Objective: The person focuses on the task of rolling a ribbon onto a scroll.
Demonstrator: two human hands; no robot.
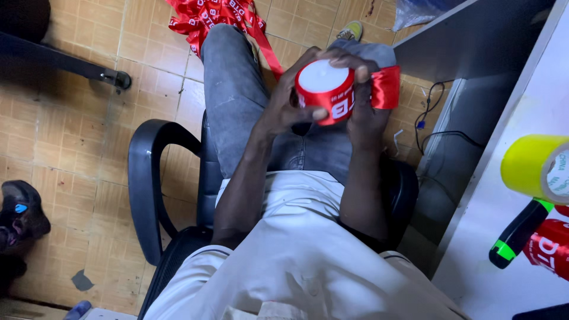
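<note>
I sit in a black office chair and hold a white round spool [323, 80] over my lap with both hands. A red ribbon with white lettering [386, 86] is wound around the spool. My left hand [283, 105] grips its left side, thumb across the front of the ribbon. My right hand [363, 112] holds the right side, with fingers curled over the top rim and the ribbon's loose end sticking out past them. A strand of ribbon runs up from the spool to a heap of the same red ribbon [204, 18] on the tiled floor.
A chair armrest [145, 178] curves at my left. To the right stands a white desk [510, 278] with a yellow tape roll [530, 168], a black and green marker [514, 234] and more red ribbon [548, 249]. Cables [432, 118] hang beneath it. A dark shoe [21, 213] lies far left.
</note>
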